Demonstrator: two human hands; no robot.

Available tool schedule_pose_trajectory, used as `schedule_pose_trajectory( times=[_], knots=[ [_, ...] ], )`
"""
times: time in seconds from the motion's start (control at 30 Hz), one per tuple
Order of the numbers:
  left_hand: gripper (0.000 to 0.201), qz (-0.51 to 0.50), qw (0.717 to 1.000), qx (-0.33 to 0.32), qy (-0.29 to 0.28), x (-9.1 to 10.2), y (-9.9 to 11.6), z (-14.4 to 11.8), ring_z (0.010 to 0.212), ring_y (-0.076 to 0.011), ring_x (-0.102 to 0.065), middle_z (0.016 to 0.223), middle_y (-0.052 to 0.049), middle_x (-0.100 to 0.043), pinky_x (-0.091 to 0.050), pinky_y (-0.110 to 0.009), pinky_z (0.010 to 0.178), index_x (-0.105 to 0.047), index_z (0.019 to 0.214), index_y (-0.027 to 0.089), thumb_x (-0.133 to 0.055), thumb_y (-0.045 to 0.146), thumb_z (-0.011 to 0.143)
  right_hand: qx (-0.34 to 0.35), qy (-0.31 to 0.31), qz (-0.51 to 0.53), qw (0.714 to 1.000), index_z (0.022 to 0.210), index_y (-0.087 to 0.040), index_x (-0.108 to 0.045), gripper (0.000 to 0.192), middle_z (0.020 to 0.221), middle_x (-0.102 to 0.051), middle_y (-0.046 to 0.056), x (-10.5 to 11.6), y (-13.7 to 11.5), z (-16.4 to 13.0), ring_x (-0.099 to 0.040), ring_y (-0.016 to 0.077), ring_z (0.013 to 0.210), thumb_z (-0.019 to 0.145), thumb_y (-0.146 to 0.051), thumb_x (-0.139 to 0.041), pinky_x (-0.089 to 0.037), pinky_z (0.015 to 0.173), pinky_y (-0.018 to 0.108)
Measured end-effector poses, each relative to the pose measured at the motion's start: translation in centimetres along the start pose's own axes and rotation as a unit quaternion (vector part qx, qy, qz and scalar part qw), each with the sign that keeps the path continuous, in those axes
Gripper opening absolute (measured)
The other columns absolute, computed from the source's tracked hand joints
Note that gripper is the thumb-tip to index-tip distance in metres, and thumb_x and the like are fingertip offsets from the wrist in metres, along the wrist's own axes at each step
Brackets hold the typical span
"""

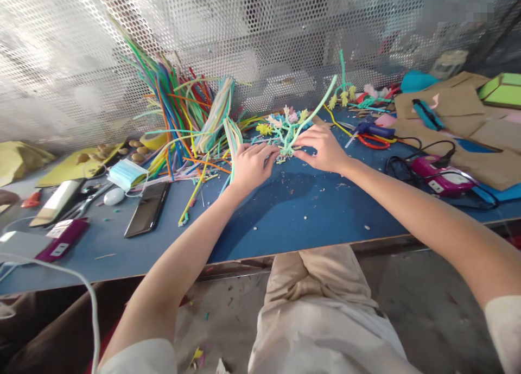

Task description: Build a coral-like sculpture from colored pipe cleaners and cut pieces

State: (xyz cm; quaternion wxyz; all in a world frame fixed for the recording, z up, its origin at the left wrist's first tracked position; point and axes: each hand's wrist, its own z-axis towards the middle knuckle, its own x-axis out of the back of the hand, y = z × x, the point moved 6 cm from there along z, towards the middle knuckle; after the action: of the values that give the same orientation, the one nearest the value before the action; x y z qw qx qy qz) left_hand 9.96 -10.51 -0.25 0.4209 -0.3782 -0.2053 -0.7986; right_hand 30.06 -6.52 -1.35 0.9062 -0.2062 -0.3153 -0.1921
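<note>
Leaning rightward, a green stem (316, 111) rises from between the fingers (307, 140).

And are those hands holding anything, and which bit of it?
The right hand pinches the long, pale green, fuzzy stem near its lower end. The left hand is close by; whether it grips can't be told.

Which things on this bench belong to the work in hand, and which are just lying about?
Apparently in the work:
green fuzzy-stem piece between left hand and right hand
pale fuzzy-stem bundle

Apparently lying about:
phone
face mask
</note>
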Motion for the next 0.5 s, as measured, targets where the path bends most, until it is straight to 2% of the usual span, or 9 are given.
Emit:
schedule_pose_trajectory(
  times=[0.1,0.3,0.4,0.5],
  knots=[
    [0.028,0.024,0.999,-0.031,-0.005,0.05,0.11,0.10,0.099,-0.0219,-0.073,0.107,-0.004,-0.080,-0.042,-0.040,0.090,-0.075,0.115,0.028,-0.049,0.036,0.110,-0.015,-0.025,0.056,0.998,0.117,-0.022,-0.081,0.040,0.115,-0.080,0.009,-0.47,0.06,-0.09,-0.067,0.0294,0.114,0.099,-0.053,-0.063,-0.045,0.104,0.048],
    [0.029,0.048,0.996,-0.072,-0.006,0.30,0.37,0.27,0.099,-0.0217,-0.069,0.106,-0.004,-0.078,-0.043,-0.038,0.081,-0.074,0.114,0.027,-0.047,0.037,0.111,-0.122,-0.022,0.220,0.968,0.117,-0.023,-0.082,0.040,0.115,-0.080,0.008,-0.97,0.12,-0.28,-0.070,0.0261,0.106,0.096,-0.053,-0.066,-0.052,0.092,0.041],
    [0.030,0.048,0.995,-0.084,-0.016,0.35,0.54,0.33,0.099,-0.0229,-0.066,0.106,-0.006,-0.077,-0.044,-0.039,0.083,-0.074,0.114,0.025,-0.046,0.035,0.111,-0.147,-0.012,0.233,0.961,0.111,-0.023,-0.084,0.038,0.109,-0.081,0.008,-1.01,0.00,-0.30,-0.072,0.0252,0.100,0.095,-0.053,-0.068,-0.052,0.089,0.040],
    [0.029,0.053,0.994,-0.093,-0.015,0.41,0.62,0.33,0.099,-0.0250,-0.064,0.104,-0.008,-0.076,-0.043,-0.041,0.083,-0.073,0.113,0.025,-0.046,0.033,0.110,-0.135,-0.003,0.216,0.967,0.103,-0.025,-0.086,0.031,0.104,-0.082,0.007,-0.98,-0.09,-0.31,-0.072,0.0246,0.098,0.095,-0.050,-0.071,-0.053,0.090,0.040]
  ],
)
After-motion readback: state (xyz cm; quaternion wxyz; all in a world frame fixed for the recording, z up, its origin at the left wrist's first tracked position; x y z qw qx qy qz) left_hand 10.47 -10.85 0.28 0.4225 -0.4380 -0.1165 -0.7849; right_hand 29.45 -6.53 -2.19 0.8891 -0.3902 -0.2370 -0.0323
